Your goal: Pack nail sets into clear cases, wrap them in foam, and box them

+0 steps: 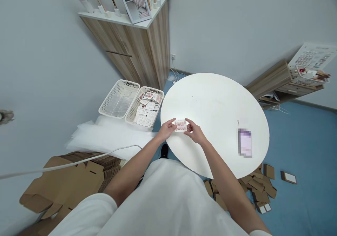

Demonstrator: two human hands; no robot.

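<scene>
White shirt (pixel 168 201), bottom centre: the wearer's torso, with both forearms reaching up-frame. The left hand (pixel 166 129) and right hand (pixel 195 132) each have a grip pinched on one end of a small clear pack (pixel 180 125) with pink pieces inside. The pack is at the centre of the frame, over the near-left edge of the round white desk (pixel 216 99). A white basket (pixel 154 89) of printed cards stands left of the desk, and flat cardboard (pixel 68 183) lies at lower left.

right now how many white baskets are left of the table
2, side by side: the outer basket, and the packet-filled basket next to the table. None seems hidden.
</scene>
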